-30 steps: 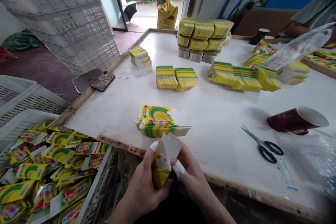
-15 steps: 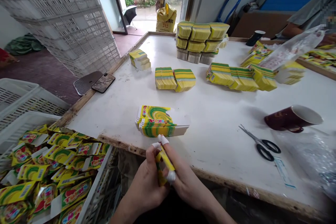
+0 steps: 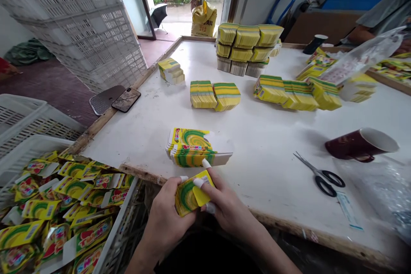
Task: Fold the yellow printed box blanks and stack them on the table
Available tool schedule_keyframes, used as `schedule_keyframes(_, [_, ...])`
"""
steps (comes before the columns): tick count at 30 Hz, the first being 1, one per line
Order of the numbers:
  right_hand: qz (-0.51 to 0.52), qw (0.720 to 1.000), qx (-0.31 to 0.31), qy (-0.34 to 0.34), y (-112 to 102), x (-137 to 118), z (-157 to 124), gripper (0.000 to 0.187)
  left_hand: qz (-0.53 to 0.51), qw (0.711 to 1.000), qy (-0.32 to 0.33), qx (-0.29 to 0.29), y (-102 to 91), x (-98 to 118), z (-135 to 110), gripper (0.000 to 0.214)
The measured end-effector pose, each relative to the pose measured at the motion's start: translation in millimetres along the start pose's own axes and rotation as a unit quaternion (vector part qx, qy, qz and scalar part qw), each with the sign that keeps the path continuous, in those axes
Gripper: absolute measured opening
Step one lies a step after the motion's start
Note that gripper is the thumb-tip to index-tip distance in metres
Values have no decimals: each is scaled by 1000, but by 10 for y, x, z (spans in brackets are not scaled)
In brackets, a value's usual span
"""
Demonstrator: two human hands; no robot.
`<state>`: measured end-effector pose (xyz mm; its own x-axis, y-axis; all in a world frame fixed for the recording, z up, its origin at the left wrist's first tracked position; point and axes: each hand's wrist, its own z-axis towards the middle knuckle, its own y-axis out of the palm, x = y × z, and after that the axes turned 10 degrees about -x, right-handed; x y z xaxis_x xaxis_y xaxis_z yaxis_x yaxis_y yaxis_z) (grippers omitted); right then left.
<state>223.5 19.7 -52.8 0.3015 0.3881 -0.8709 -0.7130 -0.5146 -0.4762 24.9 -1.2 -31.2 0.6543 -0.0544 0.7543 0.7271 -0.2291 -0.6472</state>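
Note:
Both of my hands hold one small yellow-and-green cardboard box (image 3: pixel 186 195) just off the table's near edge. My left hand (image 3: pixel 168 207) grips it from the left, thumb along its upper side. On the right end, my right hand (image 3: pixel 221 195) pinches it, with a yellow flap sticking out under the thumb. White coverings sit on several fingertips. Just beyond lies a stack of flat printed boxes (image 3: pixel 192 147), its white ends to the right. What is inside the held box, if anything, cannot be seen.
At lower left a white crate (image 3: pixel 118 218) holds many boxes. Scissors (image 3: pixel 321 175) and a tipped brown mug (image 3: pixel 359 143) lie to the right, beside clear plastic. Bundled flat boxes (image 3: pixel 247 47) stand at the back. A phone (image 3: pixel 126 99) rests on the left edge. A person's arm (image 3: pixel 369 30) shows far right.
The held box has turned from edge-on so that its printed face shows. My right hand has shifted its fingers onto the flap end, and my left hand has moved slightly left.

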Motion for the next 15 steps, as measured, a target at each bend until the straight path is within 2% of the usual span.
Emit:
schedule_keyframes(6, [6,997,-73,32,-257,-185,21,22,-48,997,22,-50,-138,60,24,39])
schedule_keyframes(9, [33,998,-44,39,-235,-231,32,18,-42,998,31,-45,-151,74,41,39])
schedule_keyframes(12, [43,997,30,52,-40,-245,5,34,-51,998,22,-24,-131,74,28,42])
schedule_keyframes(14, [37,997,62,41,57,-271,-18,54,-121,992,7,-25,-139,79,-10,47])
schedule_keyframes(15, [37,996,77,28,66,-291,-22,66,-190,982,-9,-8,-161,84,-35,50])
